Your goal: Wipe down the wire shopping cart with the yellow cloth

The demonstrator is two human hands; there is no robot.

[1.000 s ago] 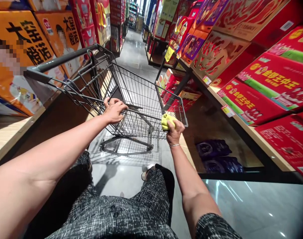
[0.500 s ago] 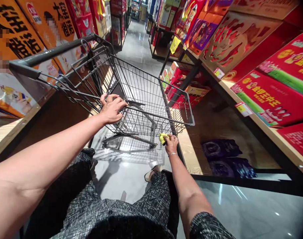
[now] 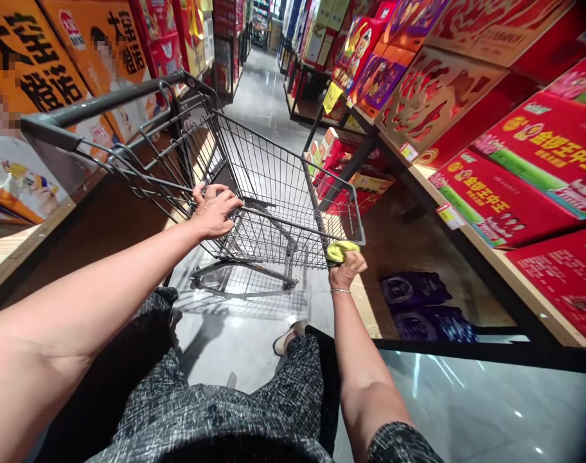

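A grey wire shopping cart (image 3: 278, 161) stands crosswise in front of me, its handle to the left and its basket bare inside. My left hand (image 3: 214, 211) is closed over the near top rim of the basket. Bunched in my right hand (image 3: 349, 269) is a yellow-green cloth (image 3: 342, 249), held against the wire near the basket's front right corner. The fingers of the right hand are curled round the cloth, and part of it sticks out above them.
Orange cartons (image 3: 66, 64) line the shelf on the left. Red gift boxes (image 3: 495, 186) are stacked on the right shelf (image 3: 505, 267), with dark purple packages (image 3: 413, 289) below. The aisle floor (image 3: 264, 83) runs on ahead between displays.
My right hand has moved right and slightly up with the cloth, from below the basket's side to its front corner. My left hand stays on the rim.
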